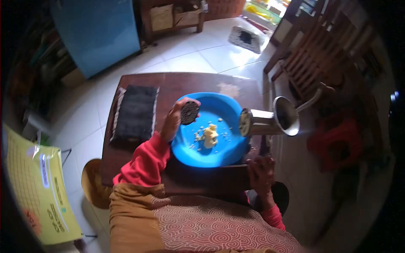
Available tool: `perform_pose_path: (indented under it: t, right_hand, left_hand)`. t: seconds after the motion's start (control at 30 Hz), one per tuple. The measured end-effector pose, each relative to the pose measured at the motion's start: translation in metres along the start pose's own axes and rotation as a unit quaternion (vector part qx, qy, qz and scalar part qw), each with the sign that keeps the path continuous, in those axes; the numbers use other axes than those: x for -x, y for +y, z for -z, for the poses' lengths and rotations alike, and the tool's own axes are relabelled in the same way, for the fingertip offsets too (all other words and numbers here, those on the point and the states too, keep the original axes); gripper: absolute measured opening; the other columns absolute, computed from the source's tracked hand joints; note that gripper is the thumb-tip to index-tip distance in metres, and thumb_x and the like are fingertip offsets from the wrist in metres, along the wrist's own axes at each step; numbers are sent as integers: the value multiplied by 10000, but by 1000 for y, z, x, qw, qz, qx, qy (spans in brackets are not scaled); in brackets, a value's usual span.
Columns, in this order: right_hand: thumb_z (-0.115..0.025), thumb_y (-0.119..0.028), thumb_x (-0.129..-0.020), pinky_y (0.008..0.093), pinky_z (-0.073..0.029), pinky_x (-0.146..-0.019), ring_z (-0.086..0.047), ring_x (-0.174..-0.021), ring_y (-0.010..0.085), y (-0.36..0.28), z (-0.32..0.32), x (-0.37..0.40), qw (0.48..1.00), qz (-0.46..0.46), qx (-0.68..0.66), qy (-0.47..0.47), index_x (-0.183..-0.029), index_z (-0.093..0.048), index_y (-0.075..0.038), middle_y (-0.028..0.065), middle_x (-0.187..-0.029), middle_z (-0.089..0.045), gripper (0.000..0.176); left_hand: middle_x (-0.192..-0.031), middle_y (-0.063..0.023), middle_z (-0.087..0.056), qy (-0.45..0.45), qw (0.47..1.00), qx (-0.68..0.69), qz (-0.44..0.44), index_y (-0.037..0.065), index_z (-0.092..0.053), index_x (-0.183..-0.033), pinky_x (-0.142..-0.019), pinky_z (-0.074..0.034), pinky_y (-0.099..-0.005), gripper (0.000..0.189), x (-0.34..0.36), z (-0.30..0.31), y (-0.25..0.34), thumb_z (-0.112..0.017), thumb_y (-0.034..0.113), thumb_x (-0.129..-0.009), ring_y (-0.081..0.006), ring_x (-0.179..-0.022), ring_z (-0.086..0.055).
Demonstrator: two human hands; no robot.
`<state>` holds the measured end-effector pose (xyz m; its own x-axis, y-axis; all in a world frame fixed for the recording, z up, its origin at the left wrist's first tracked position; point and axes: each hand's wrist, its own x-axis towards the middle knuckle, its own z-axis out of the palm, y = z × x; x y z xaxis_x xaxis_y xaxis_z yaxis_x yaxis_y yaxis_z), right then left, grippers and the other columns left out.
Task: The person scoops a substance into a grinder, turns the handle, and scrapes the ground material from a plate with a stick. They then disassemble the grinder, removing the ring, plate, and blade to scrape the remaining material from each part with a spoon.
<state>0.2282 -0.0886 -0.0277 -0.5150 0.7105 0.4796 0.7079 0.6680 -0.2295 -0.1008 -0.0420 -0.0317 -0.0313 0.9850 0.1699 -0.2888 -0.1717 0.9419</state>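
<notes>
My left hand [171, 122] is closed around a dark round disc [190, 113] with a textured face, held up over the left rim of a blue basin [185, 157]. A pale yellow lump of mash [210, 137] lies in the basin with crumbs scattered around it. To the right stands a metal hand-crank grinder [263, 122], its outlet facing the basin and pale food showing at the end. Below the grinder, my right hand [262, 175] is curled at the table's right edge. What its fingers hold, if anything, is hidden.
A black mat [136, 111] lies on the left of the wooden table [177, 82]. The grinder's crank [314, 99] sticks out to the right, towards a wooden chair [308, 69]. A red stool [335, 141] stands at right, a yellow printed sheet [42, 189] at left.
</notes>
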Motion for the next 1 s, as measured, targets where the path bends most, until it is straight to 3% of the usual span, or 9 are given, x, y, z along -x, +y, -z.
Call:
perform_pose_path:
  t: [0.3, 0.4, 0.47, 0.6, 0.7, 0.73, 0.8, 0.83, 1.0]
  right_hand:
    - [-613, -57, -737, 381, -368, -795, -507, -860, 252, -1, -8, 4, 1000, 13, -3, 11, -886, -647, -69, 93, -885, -534, 153]
    - [-604, -43, -741, 375, -375, -784, -510, -883, 255, -3, -7, 4, 1000, 3, 9, 6, -888, -646, -73, 99, -905, -541, 156]
    - [-605, -47, -745, 379, -377, -793, -511, -881, 260, -2, -9, 6, 1000, 13, 11, 9, -890, -643, -70, 106, -918, -540, 152]
    - [-595, -55, -780, 392, -389, -809, -514, -900, 272, -1, -11, 9, 998, 36, 46, 9, -894, -638, -60, 120, -958, -541, 122]
    - [-565, -67, -827, 392, -402, -832, -512, -948, 279, 11, -17, 17, 1000, 15, -8, 5, -922, -642, -66, 122, -992, -542, 123]
    - [-556, -73, -837, 393, -405, -837, -512, -959, 280, 11, -19, 17, 1000, 17, 6, 6, -934, -643, -65, 125, -999, -546, 130]
    - [-538, -86, -859, 393, -411, -846, -513, -982, 281, 13, -18, 21, 999, 15, 41, 11, -959, -644, -63, 132, -1014, -554, 147]
    - [-535, -92, -862, 395, -409, -856, -514, -984, 283, 14, -18, 22, 998, 34, 48, -3, -966, -643, -59, 140, -1013, -558, 154]
    - [-520, -117, -874, 407, -397, -897, -518, -994, 294, 18, -15, 18, 994, 54, 93, -14, -971, -638, -27, 171, -995, -579, 178]
  left_hand:
    - [-873, -64, -600, 36, 998, 26, 39, 56, -533, -1037, -667, -497, -258, 452, -3, -5, -1, -346, 447, -906, -133, -748, -600]
    - [-877, -66, -601, 21, 999, -50, -7, 44, -530, -1049, -646, -501, -263, 447, -8, -2, -8, -363, 431, -902, -140, -740, -605]
    - [-872, -67, -599, 36, 986, -132, -90, 41, -532, -1053, -624, -504, -264, 428, -10, -1, -21, -370, 409, -905, -143, -728, -607]
    - [-897, -76, -607, 38, 974, -188, -120, 37, -523, -1078, -594, -508, -261, 372, -11, -6, -28, -357, 334, -927, -145, -739, -617]
    - [-962, -130, -617, 17, 921, -323, -216, 23, -516, -1090, -652, -510, -338, 407, -24, -1, -48, -347, 354, -924, -229, -783, -630]
    - [-963, -163, -610, 49, 900, -372, -223, 8, -512, -1088, -686, -494, -380, 427, -41, -4, -64, -370, 370, -911, -278, -795, -621]
    - [-941, -219, -597, 83, 917, -367, -134, -26, -490, -1089, -739, -462, -443, 476, -29, -8, -54, -420, 398, -884, -356, -815, -602]
    - [-919, -243, -591, 81, 948, -303, -48, -46, -472, -1090, -757, -445, -463, 507, -17, -15, -24, -446, 410, -869, -384, -824, -591]
    - [-783, -230, -596, 116, 931, -336, -85, -70, -410, -1010, -669, -460, -441, 543, -23, -22, -29, -467, 443, -841, -372, -727, -603]
